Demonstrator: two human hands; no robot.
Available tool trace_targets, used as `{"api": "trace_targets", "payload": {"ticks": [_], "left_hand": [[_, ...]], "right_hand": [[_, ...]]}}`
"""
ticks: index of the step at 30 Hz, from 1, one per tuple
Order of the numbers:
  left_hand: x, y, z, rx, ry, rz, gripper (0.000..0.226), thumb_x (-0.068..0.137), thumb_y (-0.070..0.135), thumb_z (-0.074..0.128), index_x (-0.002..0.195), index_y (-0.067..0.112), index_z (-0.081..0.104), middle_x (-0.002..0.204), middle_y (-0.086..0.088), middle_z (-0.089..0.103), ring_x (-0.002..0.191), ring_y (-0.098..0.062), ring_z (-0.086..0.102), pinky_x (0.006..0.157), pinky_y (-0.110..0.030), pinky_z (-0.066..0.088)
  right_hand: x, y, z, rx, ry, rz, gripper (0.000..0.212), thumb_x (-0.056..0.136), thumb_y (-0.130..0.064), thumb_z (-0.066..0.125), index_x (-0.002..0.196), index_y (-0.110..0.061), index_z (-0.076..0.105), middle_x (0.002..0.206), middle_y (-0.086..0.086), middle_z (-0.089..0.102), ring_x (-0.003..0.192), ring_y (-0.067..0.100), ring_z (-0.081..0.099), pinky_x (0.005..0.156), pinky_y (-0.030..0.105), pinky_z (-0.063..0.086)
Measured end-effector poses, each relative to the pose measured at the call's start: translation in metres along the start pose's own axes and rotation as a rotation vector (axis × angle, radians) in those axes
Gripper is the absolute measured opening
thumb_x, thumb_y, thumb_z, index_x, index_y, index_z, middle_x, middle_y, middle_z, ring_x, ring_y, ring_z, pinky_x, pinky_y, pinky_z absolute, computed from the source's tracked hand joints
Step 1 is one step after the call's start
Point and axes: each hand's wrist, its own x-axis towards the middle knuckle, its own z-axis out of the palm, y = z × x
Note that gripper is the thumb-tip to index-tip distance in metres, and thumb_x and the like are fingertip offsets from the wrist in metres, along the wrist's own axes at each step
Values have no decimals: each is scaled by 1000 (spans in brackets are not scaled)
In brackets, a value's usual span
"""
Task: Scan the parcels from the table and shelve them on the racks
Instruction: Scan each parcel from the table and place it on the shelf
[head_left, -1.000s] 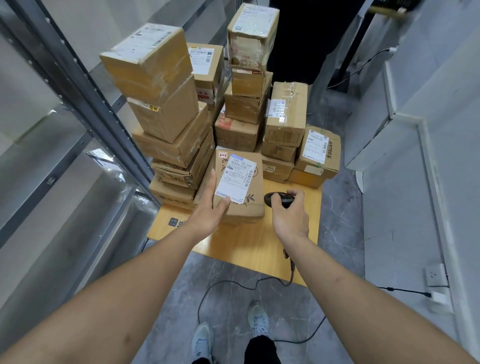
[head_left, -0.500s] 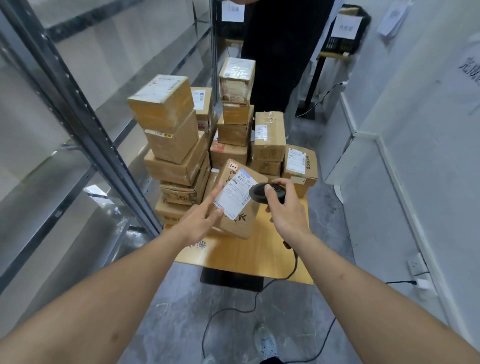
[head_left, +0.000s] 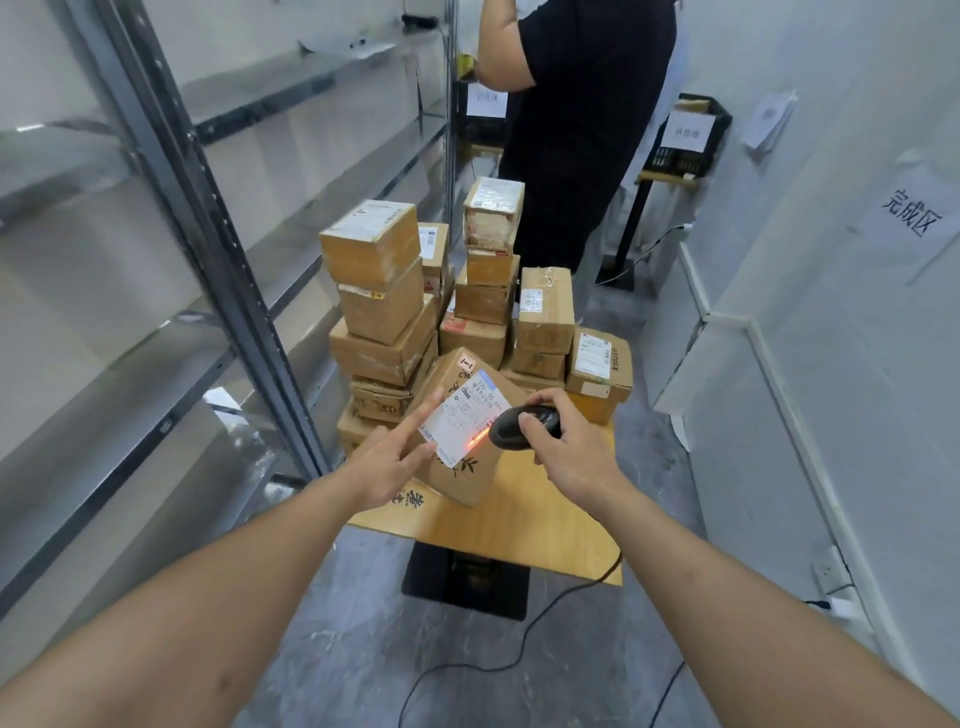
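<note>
Cardboard parcel (head_left: 470, 426) tilted up off the wooden table (head_left: 519, 525), its labelled face turned toward the camera, near the frame's centre. Left hand (head_left: 387, 460) holds it from the 8 o'clock side — index and middle fingers (head_left: 415, 418) extended and slightly spread, lying flat along the edge of the white shipping label (head_left: 465, 418); thumb hidden behind the box. Right hand (head_left: 566, 441) at 3 o'clock of the parcel, fingers curled tight around a black handheld scanner (head_left: 524, 423), thumb pressed on its top. Scanner nose sits just beside the label's lower right corner; an orange-red line of light (head_left: 480, 435) falls across the label there, well apart from the left fingertips. Scanner cable (head_left: 519, 644) trails off the table's near edge down to the grey floor. Stacked parcels (head_left: 384, 312) fill the table's far half, at 12 o'clock of the held one. Metal racks (head_left: 197, 208) run along 9 o'clock. Another person in black (head_left: 582, 130) stands beyond the table.
</note>
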Motion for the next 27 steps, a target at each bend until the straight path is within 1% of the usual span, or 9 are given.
{"api": "trace_targets", "payload": {"ticks": [3,7,8,10,13,18,22,25,27], "left_hand": [[-14,3,4,-14,51,-39,63,102,67,38,147,77,-5,132,-16,63,117,-35,56,108,-57,43],[-42,7,14,-39,87,-94,65,94,77,33,149,76,-4,110,-15,70,105,-34,62,105,-57,45],[-50,8,17,-48,97,-114,66,94,78,32,149,76,-3,112,-15,70,105,-34,62,106,-57,45],[-65,9,22,-65,121,-155,68,91,82,31,150,75,-3,130,-15,67,120,-36,60,112,-58,41],[-89,14,30,-101,184,-206,70,89,85,33,149,76,-1,149,-12,56,135,-37,52,117,-59,36],[-134,34,36,-165,346,-273,66,98,69,39,148,77,-3,157,-2,49,133,-31,55,114,-47,41],[-172,42,35,-229,512,-362,65,109,49,44,156,64,1,149,16,47,121,-15,50,91,-27,34],[-205,43,27,-229,584,-454,67,110,47,43,161,56,0,140,23,47,119,-15,51,87,-25,32],[-231,35,21,-240,629,-498,66,109,54,41,159,61,0,143,21,52,127,-25,57,93,-30,37]], "right_hand": [[-1,0,-6,11,-44,-32,20,98,-56,52,117,-50,51,112,-11,68,93,19,68,80,50,62],[-5,0,-19,32,-122,-84,20,97,-52,52,116,-48,56,101,-6,71,86,23,68,73,48,59],[-7,1,-22,36,-147,-106,18,98,-51,52,115,-48,56,99,-5,71,85,23,68,71,46,58],[-10,2,-28,38,-194,-139,15,99,-48,53,113,-49,57,97,-4,71,84,24,67,70,45,57],[-15,5,-31,46,-241,-173,17,98,-50,53,114,-49,57,99,-6,71,85,27,68,74,51,58],[-24,-6,-9,161,-241,-170,12,102,-51,55,114,-50,56,109,-10,68,89,21,70,83,53,60],[-34,-32,30,234,-189,-199,14,100,-57,54,112,-49,54,106,-12,68,98,21,69,85,47,58],[-52,-58,62,246,-175,-201,22,103,-57,51,120,-43,50,106,-10,67,95,19,67,77,41,54],[-67,-75,82,239,-196,-214,23,101,-61,47,119,-47,46,107,-9,66,93,22,66,78,44,55]]}}
